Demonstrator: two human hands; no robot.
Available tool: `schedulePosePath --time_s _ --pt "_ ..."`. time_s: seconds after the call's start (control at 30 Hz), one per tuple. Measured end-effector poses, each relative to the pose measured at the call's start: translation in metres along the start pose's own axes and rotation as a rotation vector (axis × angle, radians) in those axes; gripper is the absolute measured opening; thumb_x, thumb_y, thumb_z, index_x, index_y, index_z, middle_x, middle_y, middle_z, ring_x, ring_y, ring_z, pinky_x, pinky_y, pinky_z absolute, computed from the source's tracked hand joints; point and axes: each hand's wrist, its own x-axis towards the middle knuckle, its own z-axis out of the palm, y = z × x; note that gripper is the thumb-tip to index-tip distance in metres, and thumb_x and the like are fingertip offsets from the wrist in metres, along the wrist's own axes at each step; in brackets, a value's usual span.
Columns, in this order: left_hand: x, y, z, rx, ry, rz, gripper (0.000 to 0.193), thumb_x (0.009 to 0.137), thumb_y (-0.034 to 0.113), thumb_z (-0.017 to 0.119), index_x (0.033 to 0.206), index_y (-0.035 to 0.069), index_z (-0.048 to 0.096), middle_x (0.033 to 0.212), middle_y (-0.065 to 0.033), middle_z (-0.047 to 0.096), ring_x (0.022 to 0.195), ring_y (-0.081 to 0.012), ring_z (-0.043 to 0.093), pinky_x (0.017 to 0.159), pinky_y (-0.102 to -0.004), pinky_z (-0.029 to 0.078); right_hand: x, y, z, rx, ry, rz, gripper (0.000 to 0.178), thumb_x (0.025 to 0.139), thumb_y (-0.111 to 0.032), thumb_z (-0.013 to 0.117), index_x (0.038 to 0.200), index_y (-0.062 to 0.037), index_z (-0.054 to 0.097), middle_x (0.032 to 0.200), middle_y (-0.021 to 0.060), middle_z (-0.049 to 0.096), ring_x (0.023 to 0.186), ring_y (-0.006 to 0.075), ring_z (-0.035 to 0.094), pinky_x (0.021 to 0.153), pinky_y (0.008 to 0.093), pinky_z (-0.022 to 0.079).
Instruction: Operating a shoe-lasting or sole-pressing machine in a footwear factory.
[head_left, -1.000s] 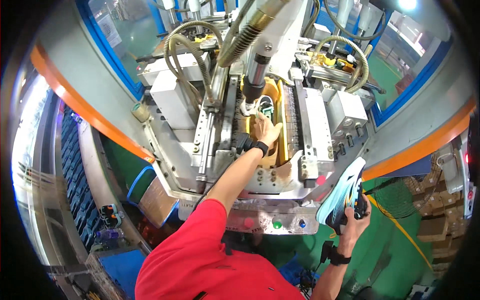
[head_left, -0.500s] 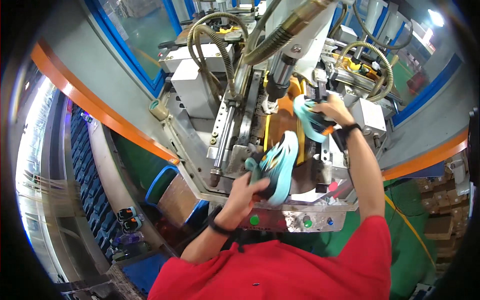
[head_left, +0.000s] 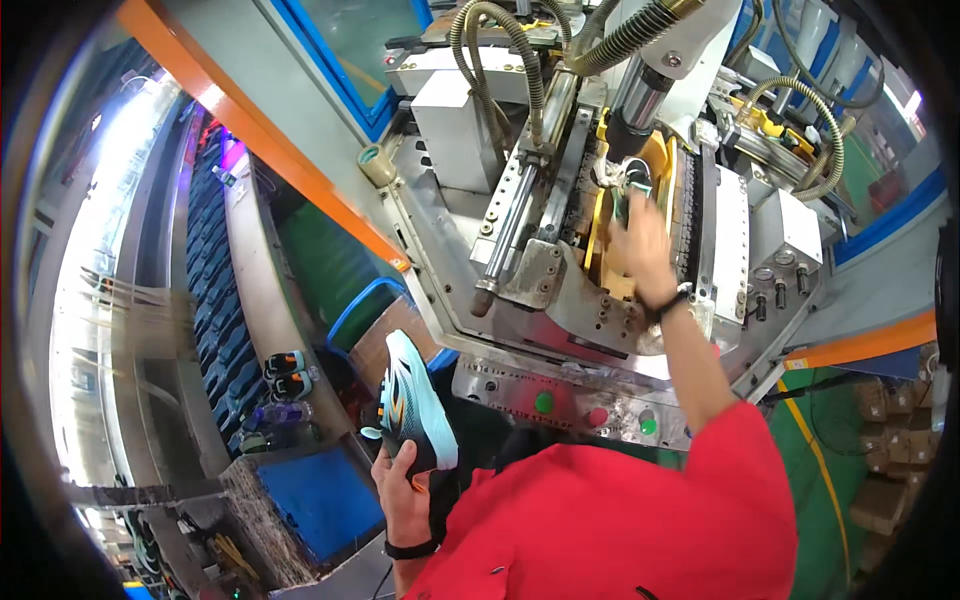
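My left hand (head_left: 402, 495) is closed round the heel end of a light-blue and black sneaker (head_left: 430, 415), held toe up to the left of my body. My right hand (head_left: 643, 250) reaches into the press machine and is closed on a second sneaker (head_left: 640, 178), mostly covered by the hand. That shoe lies between yellow pads (head_left: 657, 158), close under the dark press head (head_left: 628, 138). Whitish crumpled material (head_left: 606, 174) sits beside it.
Green and red buttons (head_left: 543, 402) line the machine's front panel. Left of me are a blue-topped surface (head_left: 325, 505), a dark ridged conveyor (head_left: 225, 310) and another pair of shoes (head_left: 288, 375). Metal hoses (head_left: 480, 60) hang above the press; cartons (head_left: 880, 490) are stacked at the right.
The left sneaker has moved left and down, away from the machine. My right hand has gone farther in with the other sneaker, now between the yellow pads. The view has shifted left.
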Motion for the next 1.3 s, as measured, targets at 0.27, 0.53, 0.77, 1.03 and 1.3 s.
schedulePosePath --time_s 0.27,0.53,0.77,1.03,1.3 --pt "-0.025 -0.021 0.019 0.008 0.000 -0.077 0.030 0.088 0.007 0.063 0.115 -0.003 0.057 0.101 -0.0095 0.067 0.082 -0.0179 0.068 0.067 -0.0296 0.057 -0.251 -0.099 0.027 0.410 -0.595 -0.029 0.018 0.079 -0.011 0.064 0.096 -0.0081 0.058 0.097 0.0082 0.056 0.094 0.0290 0.058 0.071 0.0401 0.052" --pt "-0.041 -0.032 0.022 0.010 0.011 -0.062 0.026 0.089 0.009 0.061 0.112 -0.002 0.058 0.099 -0.0092 0.067 0.083 -0.0195 0.068 0.068 -0.0317 0.055 -0.252 -0.088 0.029 0.537 -0.636 0.066 0.018 0.083 -0.015 0.061 0.100 -0.0090 0.059 0.099 0.0123 0.056 0.088 0.0321 0.062 0.069 0.0424 0.054" --pt "-0.040 -0.037 0.018 -0.035 0.020 -0.034 0.030 0.088 0.010 0.062 0.115 -0.003 0.058 0.101 -0.0089 0.067 0.085 -0.0188 0.068 0.067 -0.0301 0.055 0.073 -0.041 -0.142 0.391 0.475 -0.031 0.047 0.082 -0.015 0.075 0.120 0.0031 0.055 0.108 0.0104 0.061 0.096 0.0205 0.060 0.084 0.0327 0.049" --pt "-0.058 -0.060 0.010 -0.087 0.042 -0.046 0.029 0.087 0.009 0.063 0.114 -0.002 0.059 0.101 -0.0079 0.066 0.082 -0.0188 0.068 0.063 -0.0300 0.055 0.229 0.002 -0.145 1.067 0.444 -0.133 0.040 0.075 -0.017 0.077 0.109 -0.0033 0.061 0.092 0.0061 0.065 0.079 0.0154 0.061 0.066 0.0293 0.050" --pt "-0.108 -0.092 -0.029 -0.170 0.222 -0.024 0.032 0.087 0.009 0.064 0.117 -0.001 0.057 0.102 -0.0082 0.066 0.085 -0.0184 0.068 0.065 -0.0305 0.055 0.267 0.079 -0.078 0.409 0.080 -0.227 0.031 0.081 -0.016 0.069 0.109 -0.0042 0.061 0.090 0.0090 0.062 0.079 0.0203 0.058 0.068 0.0367 0.046"
